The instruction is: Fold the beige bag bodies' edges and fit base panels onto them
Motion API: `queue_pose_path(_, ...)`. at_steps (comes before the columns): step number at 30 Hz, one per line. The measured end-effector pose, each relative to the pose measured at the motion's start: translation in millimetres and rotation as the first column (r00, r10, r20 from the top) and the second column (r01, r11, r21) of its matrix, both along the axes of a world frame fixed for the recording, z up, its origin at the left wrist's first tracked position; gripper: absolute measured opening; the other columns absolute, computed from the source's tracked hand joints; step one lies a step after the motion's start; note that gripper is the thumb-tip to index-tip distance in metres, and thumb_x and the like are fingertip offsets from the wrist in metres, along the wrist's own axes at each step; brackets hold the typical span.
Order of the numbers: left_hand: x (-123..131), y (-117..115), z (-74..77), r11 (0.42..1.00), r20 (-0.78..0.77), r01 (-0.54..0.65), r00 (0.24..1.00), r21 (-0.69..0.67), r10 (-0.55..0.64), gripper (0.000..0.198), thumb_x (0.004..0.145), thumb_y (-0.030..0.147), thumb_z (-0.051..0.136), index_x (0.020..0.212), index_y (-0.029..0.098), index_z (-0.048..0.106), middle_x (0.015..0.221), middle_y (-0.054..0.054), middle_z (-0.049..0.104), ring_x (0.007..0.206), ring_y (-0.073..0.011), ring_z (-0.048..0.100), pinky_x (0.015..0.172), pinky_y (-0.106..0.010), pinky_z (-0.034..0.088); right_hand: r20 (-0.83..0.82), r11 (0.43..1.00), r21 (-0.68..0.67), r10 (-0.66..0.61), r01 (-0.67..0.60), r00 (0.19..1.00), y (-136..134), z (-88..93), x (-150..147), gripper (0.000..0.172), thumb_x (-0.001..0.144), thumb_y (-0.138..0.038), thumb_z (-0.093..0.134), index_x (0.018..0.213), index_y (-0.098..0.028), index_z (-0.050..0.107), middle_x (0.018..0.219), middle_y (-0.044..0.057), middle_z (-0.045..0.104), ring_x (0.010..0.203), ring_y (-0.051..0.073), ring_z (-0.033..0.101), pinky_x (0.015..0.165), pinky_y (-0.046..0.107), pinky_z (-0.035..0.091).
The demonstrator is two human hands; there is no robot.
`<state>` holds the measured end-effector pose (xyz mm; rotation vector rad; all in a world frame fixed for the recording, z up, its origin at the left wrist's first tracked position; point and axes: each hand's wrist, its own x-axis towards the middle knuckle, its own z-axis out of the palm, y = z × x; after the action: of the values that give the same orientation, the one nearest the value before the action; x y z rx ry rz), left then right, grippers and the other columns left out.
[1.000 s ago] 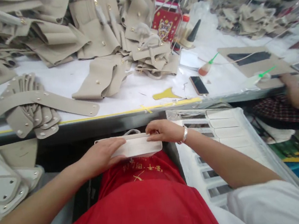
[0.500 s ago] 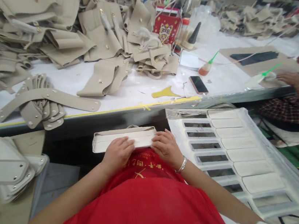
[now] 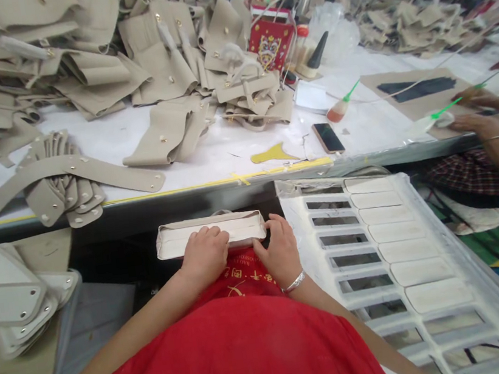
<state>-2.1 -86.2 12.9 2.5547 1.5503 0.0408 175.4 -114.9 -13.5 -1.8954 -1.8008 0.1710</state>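
Note:
A long, shallow beige case (image 3: 174, 241) with a pale inside lies across my lap at the table's front edge. My left hand (image 3: 207, 255) rests over its near side, the curled fingertips reaching onto the pale inside. At the right end, my right hand (image 3: 278, 247) grips the case's corner between thumb and fingers. Just to the right stands a white slotted rack (image 3: 367, 245) with several pale oblong panels (image 3: 416, 249) in its right column.
Beige bag pieces (image 3: 154, 58) are heaped on the white table (image 3: 205, 168). Studded straps (image 3: 65, 180) lie at left, a phone (image 3: 328, 138) and glue bottle (image 3: 337, 113) at centre right. Another person's hands (image 3: 475, 120) work at far right. White panels (image 3: 3, 287) sit lower left.
My left hand has shifted slightly right along the case. My right hand has moved to the case's right end, its thumb now spread lower. The other person's hands have moved left.

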Motion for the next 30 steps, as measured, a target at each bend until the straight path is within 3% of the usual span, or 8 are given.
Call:
queue_pose_path(3,-4.3,10.8,-2.2,0.993,0.061,-0.009,0.998,-0.121,0.016,0.018,0.084,0.026,0.043,0.076,0.019,0.056,0.081,-0.006,0.062,0.077,-0.0208,0.054,0.066,-0.032,0.038,-0.074,0.975,-0.193,-0.130,0.114,0.989,0.9,-4.6,8.1,0.031,0.071,-0.046,0.059,0.078,-0.017,0.053,0.077,0.006,0.058,0.072,0.019,0.053,0.065,0.030,0.041)
queue_pose_path(6,-8.6,18.0,-1.9,0.977,0.097,0.011,0.995,-0.214,0.009,0.014,0.081,0.026,0.047,0.073,0.019,0.056,0.080,-0.005,0.063,0.076,-0.0192,0.055,0.066,-0.030,0.038,-0.323,0.844,-0.537,-0.195,-0.009,0.926,3.0,-7.9,13.0,0.043,0.074,-0.055,0.053,0.054,-0.018,0.046,0.049,-0.002,0.047,0.047,0.010,0.044,0.047,0.023,0.033)
queue_pose_path(10,-12.9,20.3,-0.1,0.967,0.134,0.017,0.991,-0.253,0.017,0.012,0.078,0.024,0.048,0.070,0.020,0.057,0.078,-0.004,0.064,0.074,-0.0183,0.056,0.065,-0.028,0.038,-0.636,0.601,-0.746,-0.517,-0.286,0.573,5.3,-2.7,4.4,0.040,0.083,-0.048,0.047,0.061,-0.014,0.052,0.046,-0.003,0.051,0.034,0.006,0.043,0.036,0.018,0.028)
queue_pose_path(13,-15.3,20.2,-2.1,0.973,0.173,0.030,0.985,-0.230,0.011,0.013,0.077,0.022,0.048,0.070,0.020,0.058,0.077,-0.005,0.064,0.073,-0.0189,0.057,0.065,-0.028,0.039,-0.661,0.531,-0.748,-0.656,-0.398,0.366,6.3,7.0,-7.7,0.035,0.087,-0.040,0.045,0.072,-0.012,0.058,0.048,-0.002,0.055,0.036,0.006,0.050,0.036,0.015,0.032)
queue_pose_path(16,-16.1,22.4,-5.5,0.977,0.189,0.033,0.982,-0.210,0.007,0.013,0.077,0.023,0.049,0.071,0.019,0.059,0.077,-0.006,0.064,0.074,-0.0199,0.057,0.065,-0.029,0.040,-0.631,0.526,-0.767,-0.724,-0.369,0.278,8.1,13.9,-19.6,0.034,0.089,-0.035,0.044,0.073,-0.010,0.059,0.049,-0.002,0.056,0.037,0.006,0.052,0.037,0.015,0.036)
queue_pose_path(21,-15.9,29.2,-6.9,0.974,0.175,0.036,0.985,-0.222,0.004,0.015,0.078,0.023,0.050,0.070,0.019,0.061,0.076,-0.007,0.065,0.074,-0.0213,0.059,0.065,-0.031,0.041,-0.635,0.574,-0.760,-0.757,-0.305,0.158,10.6,11.5,-38.7,0.029,0.089,-0.031,0.044,0.075,-0.010,0.059,0.056,0.001,0.061,0.040,0.006,0.054,0.039,0.016,0.042)
queue_pose_path(26,-15.9,33.6,-6.8,0.976,0.147,0.038,0.989,-0.215,-0.007,0.016,0.079,0.025,0.049,0.070,0.019,0.061,0.077,-0.008,0.065,0.075,-0.0234,0.060,0.065,-0.033,0.041,-0.648,0.596,-0.749,-0.750,-0.292,0.132,11.6,5.7,-58.0,0.029,0.089,-0.032,0.044,0.077,-0.010,0.061,0.056,0.001,0.062,0.039,0.007,0.054,0.038,0.016,0.042)
queue_pose_path(30,-14.9,35.2,-5.6,0.971,0.144,-0.011,0.989,-0.239,0.046,0.023,0.078,0.029,0.053,0.097,0.016,0.055,0.078,-0.009,0.066,0.071,-0.0239,0.060,0.061,-0.032,0.042,-0.668,0.623,-0.733,-0.734,-0.273,0.122,13.1,6.1,-69.4,0.028,0.087,-0.033,0.046,0.074,-0.013,0.060,0.056,0.001,0.063,0.039,0.007,0.054,0.037,0.016,0.041)
